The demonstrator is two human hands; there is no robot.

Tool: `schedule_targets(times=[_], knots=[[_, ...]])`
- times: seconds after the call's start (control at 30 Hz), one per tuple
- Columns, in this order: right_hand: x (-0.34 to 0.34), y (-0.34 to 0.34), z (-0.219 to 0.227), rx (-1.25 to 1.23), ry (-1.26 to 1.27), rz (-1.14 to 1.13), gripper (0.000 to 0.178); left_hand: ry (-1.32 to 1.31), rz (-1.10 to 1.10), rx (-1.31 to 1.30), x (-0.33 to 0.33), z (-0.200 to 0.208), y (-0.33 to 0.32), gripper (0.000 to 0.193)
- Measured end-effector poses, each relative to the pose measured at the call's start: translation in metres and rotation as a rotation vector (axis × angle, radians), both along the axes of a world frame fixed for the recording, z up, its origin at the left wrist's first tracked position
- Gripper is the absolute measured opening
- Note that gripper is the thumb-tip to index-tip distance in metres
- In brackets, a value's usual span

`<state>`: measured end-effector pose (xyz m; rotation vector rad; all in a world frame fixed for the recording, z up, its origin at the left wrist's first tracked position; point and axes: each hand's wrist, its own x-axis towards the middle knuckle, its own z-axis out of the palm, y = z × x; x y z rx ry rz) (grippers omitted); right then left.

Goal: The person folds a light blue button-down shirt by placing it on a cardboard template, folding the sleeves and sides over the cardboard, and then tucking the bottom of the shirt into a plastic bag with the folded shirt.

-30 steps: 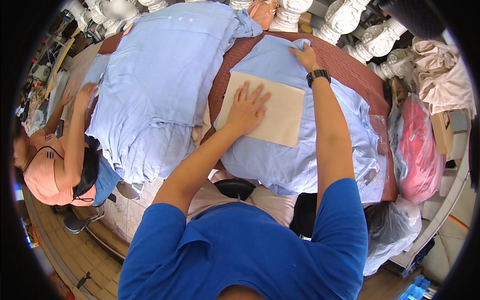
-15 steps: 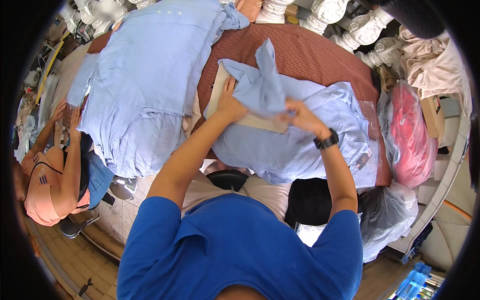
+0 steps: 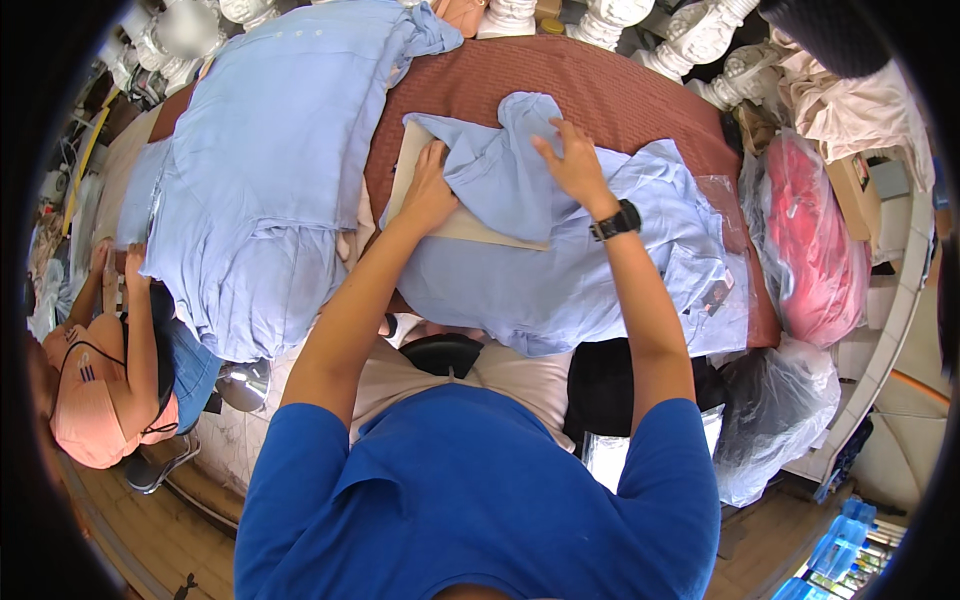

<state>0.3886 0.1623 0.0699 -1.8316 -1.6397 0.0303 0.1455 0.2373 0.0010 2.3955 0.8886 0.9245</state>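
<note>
A light blue shirt (image 3: 500,290) lies spread on the table before me, with a beige cardboard sheet (image 3: 490,229) on top of it. One part of the shirt, seemingly a sleeve (image 3: 500,185), is folded loosely over the cardboard. My left hand (image 3: 430,190) rests on the cardboard's left part beside the folded cloth, its fingers stretched out. Over the right side of that fold is my right hand (image 3: 578,165), fingers apart and nothing gripped. Whether its fingertips touch the cloth I cannot tell.
A tall pile of light blue shirts (image 3: 270,130) occupies the table's left. Brown quilted cloth (image 3: 480,75) covers the tabletop. Clear plastic bags lie under the shirt's right edge. Bagged red goods (image 3: 815,240) stand at right. A co-worker (image 3: 100,390) is at far left.
My right hand has moved away from me, from the fold's lower edge to its upper right, and its fingers have opened. The folded cloth's raised tip has spread wider. My left hand stays on the cardboard.
</note>
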Motion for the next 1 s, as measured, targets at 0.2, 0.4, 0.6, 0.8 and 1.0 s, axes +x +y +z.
schedule_targets(times=[0.2, 0.4, 0.6, 0.8, 1.0], knots=[[-0.096, -0.001, 0.004, -0.068, -0.246, 0.27, 0.07, 0.023, -0.032, -0.007, -0.016, 0.017, 0.01, 0.054], [-0.102, -0.008, 0.017, -0.464, -0.46, 0.309, 0.041, -0.002, -0.007, -0.172, -0.025, 0.039, 0.021, 0.065], [-0.156, -0.058, 0.016, -0.202, -0.082, 0.652, 0.027, 0.043, -0.034, 0.009, -0.037, 0.015, 0.044, 0.052], [-0.013, -0.012, 0.019, -0.199, -0.2, 0.344, 0.034, -0.068, -0.058, 0.01, -0.045, 0.009, 0.049, 0.04], [0.165, -0.029, -0.005, -0.326, -1.039, -0.079, 0.023, -0.124, 0.007, -0.081, -0.038, 0.013, 0.048, 0.028]])
